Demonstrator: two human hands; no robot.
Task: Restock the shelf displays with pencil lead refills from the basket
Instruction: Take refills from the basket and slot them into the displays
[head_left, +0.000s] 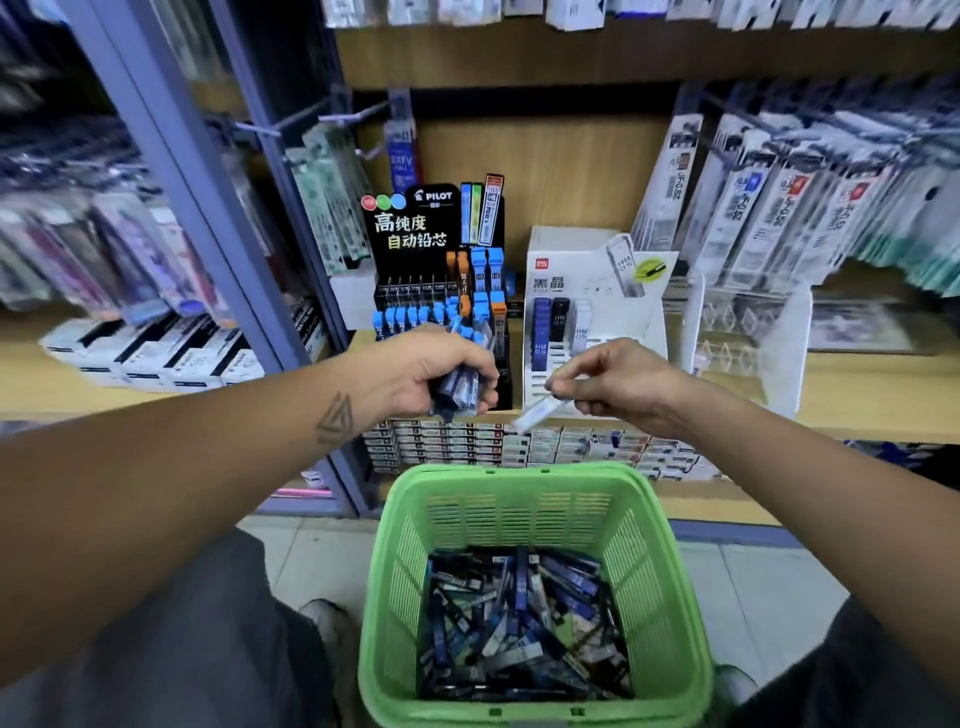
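The left hand (441, 374) is curled tight around a bundle of dark lead refill cases (460, 392), held just in front of the black Pilot display (415, 228), which sits on the wooden shelf (883, 395) toward its left end, against the purple upright (171, 156). The right hand (618, 384) pinches 1 pale, translucent refill case (537, 413) between thumb and fingertips, low in front of the white display (550, 280) that stands beside the Pilot one. That white display shows 3 filled columns: blue, black and clear. Below, the green basket (670, 571) sits near the floor with a loose heap of refills (519, 623) across its bottom, so plenty is left to shelve.

Judged from here, the likeliest slip is the pale case going into the wrong column, since the slots are narrow and close together. The pinch is light and near 1 end, so a knock on the display lip could tip it out. The crowded left fist could also shed a case while attention sits on the right
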